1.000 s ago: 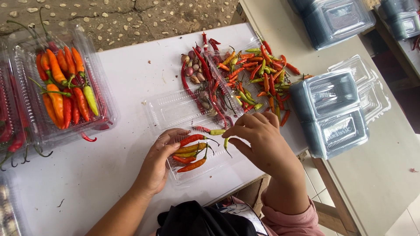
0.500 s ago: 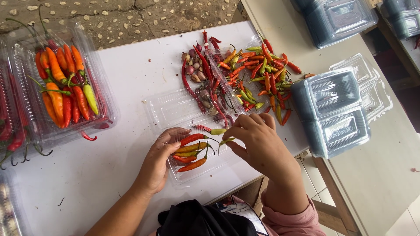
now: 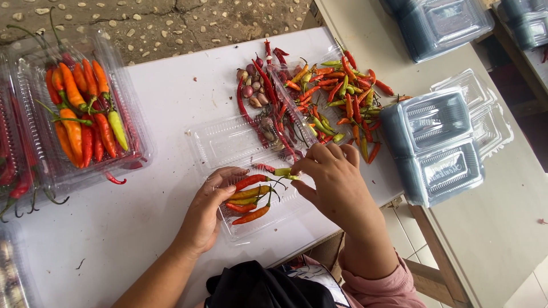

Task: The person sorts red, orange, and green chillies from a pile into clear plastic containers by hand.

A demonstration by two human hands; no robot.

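Chilli heap [image 3: 337, 102] beyond right hand [image 3: 334, 182], stacked trays [image 3: 434, 142] beside

free: bare white table [image 3: 171, 102] between the filled chili container [image 3: 80, 122] and open clamshell tray [image 3: 257, 188] | blocked: loose chili pile [image 3: 337, 102] up top, stacked empty containers [image 3: 434, 142] crowding the right

Single head view, looking steeply down, close over white table [image 3: 160, 97]

The right hand [image 3: 334, 177] has slid a little left — its fingertips now pinch a green chili [image 3: 283, 171] over the tray [image 3: 228, 231].
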